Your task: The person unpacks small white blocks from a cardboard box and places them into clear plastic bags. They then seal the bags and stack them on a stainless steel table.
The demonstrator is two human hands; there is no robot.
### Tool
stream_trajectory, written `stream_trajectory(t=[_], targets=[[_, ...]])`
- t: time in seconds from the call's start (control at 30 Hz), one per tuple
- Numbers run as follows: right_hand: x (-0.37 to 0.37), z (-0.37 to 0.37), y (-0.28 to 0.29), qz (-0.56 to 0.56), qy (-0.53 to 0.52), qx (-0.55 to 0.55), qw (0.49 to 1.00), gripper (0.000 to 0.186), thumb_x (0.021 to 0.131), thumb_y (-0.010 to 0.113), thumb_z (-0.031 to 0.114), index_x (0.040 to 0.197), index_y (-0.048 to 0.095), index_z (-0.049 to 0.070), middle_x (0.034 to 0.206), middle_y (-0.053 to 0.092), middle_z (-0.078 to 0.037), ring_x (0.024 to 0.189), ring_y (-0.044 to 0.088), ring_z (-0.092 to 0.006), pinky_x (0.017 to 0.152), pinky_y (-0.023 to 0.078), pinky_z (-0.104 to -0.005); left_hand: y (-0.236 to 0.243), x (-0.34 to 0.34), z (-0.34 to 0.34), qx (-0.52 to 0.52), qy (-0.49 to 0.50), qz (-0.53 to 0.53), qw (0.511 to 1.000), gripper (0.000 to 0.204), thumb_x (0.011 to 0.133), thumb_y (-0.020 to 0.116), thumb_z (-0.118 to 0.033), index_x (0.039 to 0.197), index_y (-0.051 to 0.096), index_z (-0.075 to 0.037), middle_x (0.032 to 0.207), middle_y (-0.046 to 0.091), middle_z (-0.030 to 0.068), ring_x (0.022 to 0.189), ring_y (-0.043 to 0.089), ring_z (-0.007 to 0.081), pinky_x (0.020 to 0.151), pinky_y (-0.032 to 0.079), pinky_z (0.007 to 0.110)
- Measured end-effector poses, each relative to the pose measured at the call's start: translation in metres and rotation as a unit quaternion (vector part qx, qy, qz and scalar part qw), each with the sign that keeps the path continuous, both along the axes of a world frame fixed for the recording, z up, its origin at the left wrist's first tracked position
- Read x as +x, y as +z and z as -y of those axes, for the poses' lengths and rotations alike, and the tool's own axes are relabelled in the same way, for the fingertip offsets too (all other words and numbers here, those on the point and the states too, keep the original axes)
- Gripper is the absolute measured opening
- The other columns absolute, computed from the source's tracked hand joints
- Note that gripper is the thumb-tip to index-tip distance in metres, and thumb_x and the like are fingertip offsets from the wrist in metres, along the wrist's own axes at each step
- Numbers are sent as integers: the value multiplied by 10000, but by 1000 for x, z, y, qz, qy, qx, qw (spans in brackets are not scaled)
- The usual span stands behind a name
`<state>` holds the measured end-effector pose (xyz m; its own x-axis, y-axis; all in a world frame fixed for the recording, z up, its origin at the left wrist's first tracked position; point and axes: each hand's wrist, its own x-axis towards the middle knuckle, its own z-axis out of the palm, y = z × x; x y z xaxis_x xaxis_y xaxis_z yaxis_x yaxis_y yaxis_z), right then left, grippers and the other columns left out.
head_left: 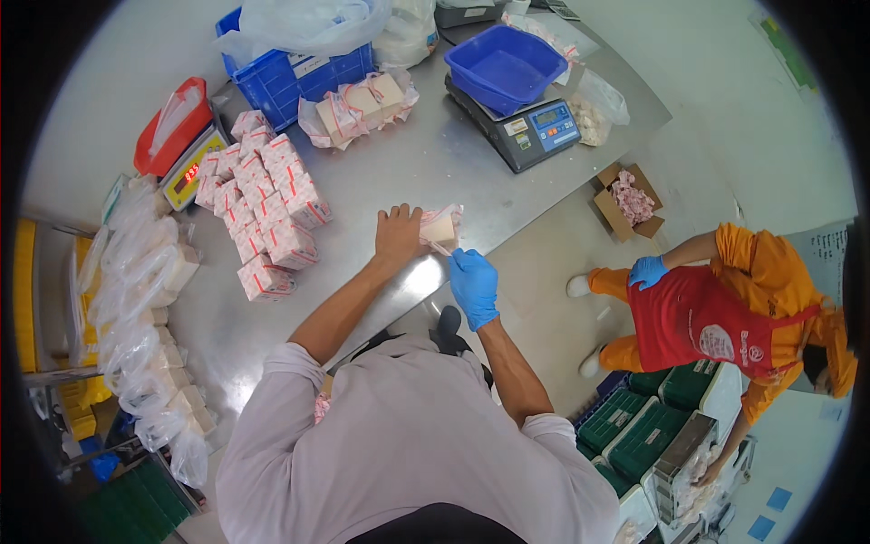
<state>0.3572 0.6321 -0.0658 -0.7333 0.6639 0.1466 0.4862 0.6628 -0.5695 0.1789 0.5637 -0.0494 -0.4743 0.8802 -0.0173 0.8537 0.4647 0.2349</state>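
Observation:
A pale cream block point(439, 232) lies on the steel table in front of me, partly covered by white paper with pink-red print. My left hand point(399, 236), bare, rests against the block's left end with its fingers stretched out and slightly apart. In a blue glove, my right hand point(474, 286) is closed at the block's near right corner. A thin pale strip point(440, 248) runs from its fingertips along the block's near side; whether it is wrapper or a tool I cannot tell.
Wrapped blocks point(263, 195) stand stacked at left, by a scale with a red tray point(170, 127). Bagged blocks point(149, 317) line the left edge. A scale point(521, 136) bears a blue tub point(506, 68). A carton point(616, 218) sits on the floor. A co-worker point(716, 308) stands at right.

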Motion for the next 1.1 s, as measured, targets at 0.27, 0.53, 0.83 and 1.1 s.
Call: stream_trajectory(t=[0.27,0.53,0.83,1.1], targets=[[-11,1,-27,-233,-158,-163,946,374,940,616,289,1193,536,26,879,620,-122,693,643,-229,591,497,-350,-9,35,18,210,180,116,954,674,717,797,-348,1256,540,-38,1088,551,158,1021,545,321,849,423,445],[-35,27,-44,-199,-130,-473,848,338,950,628,303,1081,500,19,893,615,-83,707,624,-137,615,508,-269,-26,36,70,331,-37,7,943,164,803,703,-132,964,680,-111,951,556,103,918,563,286,819,448,400],[-42,35,-41,-249,-180,-413,857,259,946,638,238,1024,520,22,857,616,-66,666,605,-113,591,492,-249,-62,18,98,204,13,126,971,147,784,724,-196,838,677,-67,760,596,97,772,596,253,672,456,349],[-40,54,-48,-324,-122,-313,885,106,904,652,89,975,632,12,921,622,-23,760,551,-67,657,476,-237,-74,51,40,262,224,398,850,371,883,641,-368,858,707,-4,630,643,124,564,607,189,542,458,353]])
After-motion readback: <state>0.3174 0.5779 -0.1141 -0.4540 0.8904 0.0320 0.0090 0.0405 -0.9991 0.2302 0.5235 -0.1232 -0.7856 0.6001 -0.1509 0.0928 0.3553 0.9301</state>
